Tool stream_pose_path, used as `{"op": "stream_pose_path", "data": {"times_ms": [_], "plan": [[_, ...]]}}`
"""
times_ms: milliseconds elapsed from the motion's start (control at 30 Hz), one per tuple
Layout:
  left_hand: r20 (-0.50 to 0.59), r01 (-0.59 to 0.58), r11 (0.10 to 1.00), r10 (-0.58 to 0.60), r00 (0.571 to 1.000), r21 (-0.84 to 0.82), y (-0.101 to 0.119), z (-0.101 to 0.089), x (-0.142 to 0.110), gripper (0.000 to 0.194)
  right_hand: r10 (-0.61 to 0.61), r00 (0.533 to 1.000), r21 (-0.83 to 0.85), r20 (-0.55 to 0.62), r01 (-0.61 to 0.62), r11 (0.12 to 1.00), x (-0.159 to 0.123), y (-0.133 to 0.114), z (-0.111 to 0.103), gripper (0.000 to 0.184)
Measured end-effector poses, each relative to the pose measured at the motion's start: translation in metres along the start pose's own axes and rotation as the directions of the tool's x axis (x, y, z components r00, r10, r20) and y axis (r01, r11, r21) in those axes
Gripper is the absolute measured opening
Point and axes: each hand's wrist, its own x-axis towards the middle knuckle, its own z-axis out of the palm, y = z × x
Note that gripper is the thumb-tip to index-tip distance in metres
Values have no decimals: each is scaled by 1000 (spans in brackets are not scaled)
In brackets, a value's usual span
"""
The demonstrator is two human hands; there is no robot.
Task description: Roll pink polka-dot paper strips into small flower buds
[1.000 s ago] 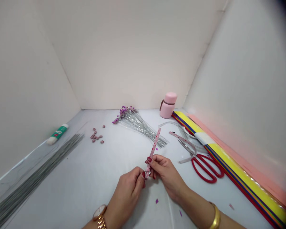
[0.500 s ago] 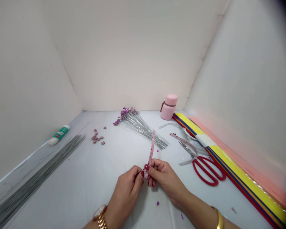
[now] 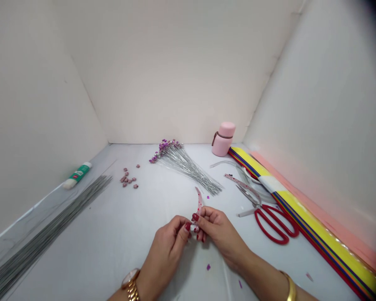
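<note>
My left hand (image 3: 167, 246) and my right hand (image 3: 217, 232) meet above the white table, both pinching the lower end of a narrow pink patterned paper strip (image 3: 199, 200). The strip's free end sticks up and curls away from me. The fingertips of both hands are pressed together around a small folded bit of the strip. A gold watch sits on my left wrist and a gold bangle on my right.
Red-handled scissors (image 3: 269, 223) and loose strips lie right of my hands. Coloured paper sheets (image 3: 316, 232) run along the right wall, a pink bottle (image 3: 224, 139) at the back. Wires with purple tips (image 3: 181, 163), small paper pieces (image 3: 128, 179), a glue stick (image 3: 77, 175) and bare wires (image 3: 40, 240) lie left.
The strip's standing part has grown shorter and now curls over, as my fingers work its lower end. Both hands have stayed in nearly the same place.
</note>
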Motion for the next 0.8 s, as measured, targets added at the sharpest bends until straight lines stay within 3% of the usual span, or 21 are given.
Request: {"op": "stream_pose_path", "data": {"times_ms": [133, 367, 633, 800], "plan": [[-1, 13, 1000, -13, 1000, -25, -2, 0, 0, 23, -27, 1000, -22, -2, 27, 999, -1, 0, -1, 27], [3, -59, 986, 59, 998, 158, 0, 0, -3, 23, -6, 999, -1, -32, 6, 1000, 1, 1, 0, 27], [-23, -19, 999, 20, 1000, 44, 1, 1, -2, 26, 4, 999, -94, 34, -1, 996, 0, 4, 0, 33], [-17, -35, 995, 37, 999, 99, -1, -2, -2, 20, -20, 1000, -103, 24, 22, 994, 0, 5, 0, 34]]}}
